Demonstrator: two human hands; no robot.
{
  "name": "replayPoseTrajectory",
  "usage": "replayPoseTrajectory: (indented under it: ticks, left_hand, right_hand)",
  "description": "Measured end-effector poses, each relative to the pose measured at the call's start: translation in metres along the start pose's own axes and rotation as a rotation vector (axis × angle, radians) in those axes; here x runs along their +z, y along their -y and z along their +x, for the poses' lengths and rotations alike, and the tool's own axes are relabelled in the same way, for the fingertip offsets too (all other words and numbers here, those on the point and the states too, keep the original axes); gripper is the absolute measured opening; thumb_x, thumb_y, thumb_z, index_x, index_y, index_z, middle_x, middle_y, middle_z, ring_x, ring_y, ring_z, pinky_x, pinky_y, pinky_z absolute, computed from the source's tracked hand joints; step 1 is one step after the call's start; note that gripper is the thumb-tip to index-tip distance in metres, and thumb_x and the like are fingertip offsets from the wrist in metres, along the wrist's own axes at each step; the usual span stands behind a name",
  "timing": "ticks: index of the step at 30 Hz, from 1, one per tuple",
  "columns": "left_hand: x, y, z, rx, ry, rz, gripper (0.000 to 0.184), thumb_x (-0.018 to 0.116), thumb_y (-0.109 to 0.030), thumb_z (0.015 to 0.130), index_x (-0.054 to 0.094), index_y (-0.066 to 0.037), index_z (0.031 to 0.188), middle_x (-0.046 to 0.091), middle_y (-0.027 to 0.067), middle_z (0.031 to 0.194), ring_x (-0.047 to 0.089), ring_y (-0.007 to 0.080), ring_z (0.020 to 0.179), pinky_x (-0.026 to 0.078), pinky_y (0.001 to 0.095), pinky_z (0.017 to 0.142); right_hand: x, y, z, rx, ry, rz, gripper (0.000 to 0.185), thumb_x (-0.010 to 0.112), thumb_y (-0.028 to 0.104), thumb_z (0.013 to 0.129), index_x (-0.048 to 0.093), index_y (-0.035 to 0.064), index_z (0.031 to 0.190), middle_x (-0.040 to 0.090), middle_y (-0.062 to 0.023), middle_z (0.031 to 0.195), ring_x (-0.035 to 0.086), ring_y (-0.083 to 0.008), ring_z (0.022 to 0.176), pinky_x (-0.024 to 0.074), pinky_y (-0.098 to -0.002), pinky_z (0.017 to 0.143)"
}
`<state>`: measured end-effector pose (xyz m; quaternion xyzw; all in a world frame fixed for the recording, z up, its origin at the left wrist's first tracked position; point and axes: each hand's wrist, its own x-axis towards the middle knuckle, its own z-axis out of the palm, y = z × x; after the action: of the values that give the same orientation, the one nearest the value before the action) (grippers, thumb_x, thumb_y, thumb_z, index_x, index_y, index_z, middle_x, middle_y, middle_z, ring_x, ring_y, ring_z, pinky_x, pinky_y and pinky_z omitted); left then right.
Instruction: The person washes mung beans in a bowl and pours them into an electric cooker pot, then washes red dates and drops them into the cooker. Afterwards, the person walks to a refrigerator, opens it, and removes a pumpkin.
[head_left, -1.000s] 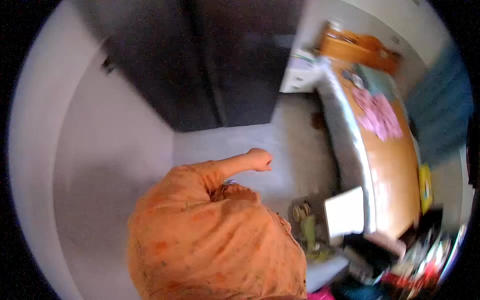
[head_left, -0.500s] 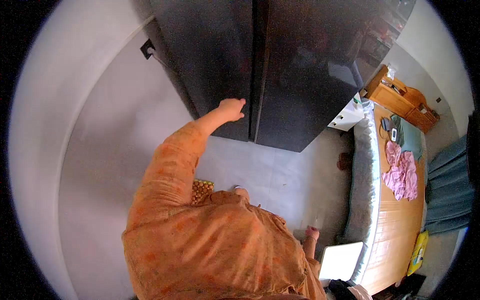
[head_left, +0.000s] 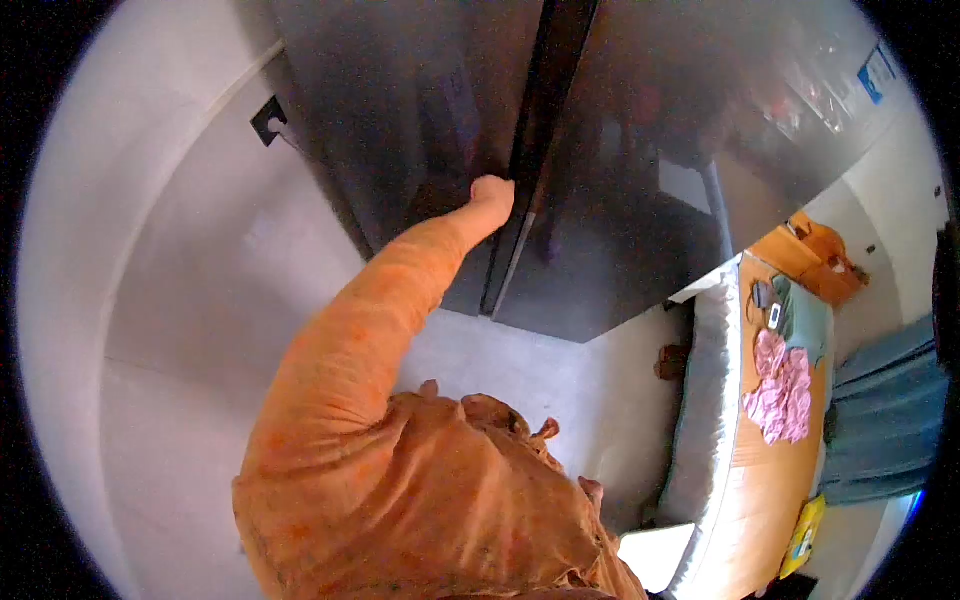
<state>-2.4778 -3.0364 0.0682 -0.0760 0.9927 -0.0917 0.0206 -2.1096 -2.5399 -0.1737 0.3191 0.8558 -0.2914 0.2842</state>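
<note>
My left hand [head_left: 493, 194] reaches up to the dark gap between the two doors of a tall, glossy dark refrigerator [head_left: 410, 130]. Its fingers are curled at the inner edge of the left door, with the tips hidden in the gap. The right door [head_left: 640, 200] stands beside it, full of reflections. Low on the right of my body, my right hand [head_left: 591, 489] shows only in small part, close to a white panel [head_left: 657, 556]; its fingers cannot be made out.
A bed [head_left: 748, 480] on the right holds crumpled pink cloth [head_left: 780, 395] and a green pillow [head_left: 803, 315]. Brown shoes [head_left: 672, 362] lie on the floor by it. A wall socket with a plug [head_left: 269, 122] is left of the refrigerator. A blue-grey curtain [head_left: 885, 410] hangs far right.
My left hand has moved up and right, from in front of the left door to the gap, and its fingers have curled in. The egg tray on the floor is no longer visible.
</note>
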Motion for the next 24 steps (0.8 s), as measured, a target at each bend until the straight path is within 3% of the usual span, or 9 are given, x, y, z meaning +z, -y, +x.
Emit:
replayPoseTrajectory:
  ticks: [5, 6, 10, 12, 17, 19, 21, 23, 24]
  left_hand:
    - [0.008, -0.01, -0.003, -0.131, -0.045, -0.079, 0.044, 0.053, -0.003, 0.072, 0.051, -0.01, 0.115, 0.064, 0.01, 0.082, 0.063, 0.026, 0.073, 0.047, 0.037, 0.047]
    - [0.01, -0.009, -0.003, -0.119, -0.042, -0.081, 0.043, 0.054, -0.004, 0.071, 0.052, -0.01, 0.113, 0.064, 0.0106, 0.083, 0.063, 0.026, 0.074, 0.047, 0.0374, 0.048]
    - [0.013, -0.009, -0.038, -0.178, -0.097, -0.236, 0.038, 0.056, -0.012, 0.074, 0.05, -0.006, 0.111, 0.063, 0.0128, 0.078, 0.062, 0.0293, 0.072, 0.048, 0.0396, 0.054]
    - [0.004, -0.001, -0.082, -0.073, -0.111, -0.247, 0.036, 0.058, -0.019, 0.075, 0.05, -0.006, 0.107, 0.061, 0.0151, 0.073, 0.06, 0.0322, 0.069, 0.047, 0.0417, 0.057]
    - [0.003, 0.023, -0.184, 0.077, -0.212, -0.432, 0.033, 0.062, -0.026, 0.074, 0.05, -0.009, 0.1, 0.06, 0.0126, 0.071, 0.059, 0.0322, 0.065, 0.047, 0.0417, 0.056]
    - [-0.012, 0.028, -0.218, -0.147, -0.205, -0.679, 0.029, 0.064, -0.027, 0.073, 0.051, -0.013, 0.096, 0.058, 0.009, 0.067, 0.056, 0.0318, 0.062, 0.044, 0.0413, 0.054]
    - [-0.039, 0.031, -0.253, -0.546, -0.463, -0.685, 0.029, 0.066, -0.022, 0.071, 0.05, -0.01, 0.092, 0.058, 0.0067, 0.075, 0.057, 0.027, 0.068, 0.043, 0.0386, 0.057]
    - [-0.05, 0.05, -0.268, -0.682, -0.841, -0.857, 0.032, 0.062, -0.012, 0.073, 0.049, -0.005, 0.101, 0.055, 0.009, 0.096, 0.054, 0.0233, 0.086, 0.044, 0.035, 0.068]
    - [-0.059, 0.057, -0.269, -0.681, -0.839, -0.854, 0.032, 0.062, -0.012, 0.073, 0.049, -0.005, 0.101, 0.055, 0.009, 0.096, 0.054, 0.0233, 0.086, 0.044, 0.035, 0.068]
  right_hand:
    - [-0.023, 0.069, 0.05, -0.19, 0.062, -0.111, 0.03, 0.058, 0.028, 0.08, 0.062, 0.0018, 0.067, 0.059, -0.0076, 0.06, 0.054, -0.0144, 0.048, 0.0424, -0.0298, 0.043]
    - [-0.004, 0.058, 0.123, -0.619, 0.089, -0.812, 0.037, 0.046, 0.032, 0.086, 0.063, 0.0021, 0.07, 0.061, -0.0105, 0.063, 0.057, -0.0206, 0.051, 0.045, -0.0334, 0.047]
    - [-0.012, 0.14, 0.203, -0.68, 0.092, -0.708, 0.041, 0.038, 0.033, 0.087, 0.063, 0.0033, 0.074, 0.063, -0.0132, 0.07, 0.061, -0.0281, 0.062, 0.0474, -0.0383, 0.055]
    - [0.006, 0.169, 0.285, -0.501, 0.174, -0.309, 0.034, 0.056, 0.038, 0.072, 0.061, 0.0045, 0.072, 0.063, -0.0108, 0.068, 0.061, -0.0248, 0.065, 0.0471, -0.0394, 0.066]
    - [-0.024, 0.344, 0.198, -0.939, 0.079, -0.46, 0.034, 0.056, 0.039, 0.072, 0.062, 0.0069, 0.084, 0.064, -0.0139, 0.078, 0.062, -0.0281, 0.078, 0.0473, -0.0382, 0.068]
    - [-0.023, 0.395, 0.167, -1.027, 0.124, -0.416, 0.035, 0.056, 0.039, 0.073, 0.062, 0.0076, 0.087, 0.064, -0.0131, 0.082, 0.061, -0.0284, 0.081, 0.0471, -0.0381, 0.069]
    - [-0.015, 0.433, 0.14, -1.145, 0.174, -0.382, 0.034, 0.058, 0.038, 0.074, 0.061, 0.0072, 0.086, 0.064, -0.0103, 0.079, 0.061, -0.0259, 0.075, 0.0465, -0.036, 0.067]
    - [-0.014, 0.47, 0.094, -1.247, 0.315, -0.297, 0.029, 0.06, 0.034, 0.074, 0.06, 0.0058, 0.081, 0.061, -0.006, 0.07, 0.057, -0.0189, 0.065, 0.0448, -0.0315, 0.061]
    - [-0.009, 0.487, 0.077, -1.276, 0.391, -0.251, 0.026, 0.062, 0.03, 0.075, 0.059, 0.0051, 0.079, 0.059, -0.0035, 0.066, 0.054, -0.0144, 0.061, 0.0435, -0.0288, 0.057]
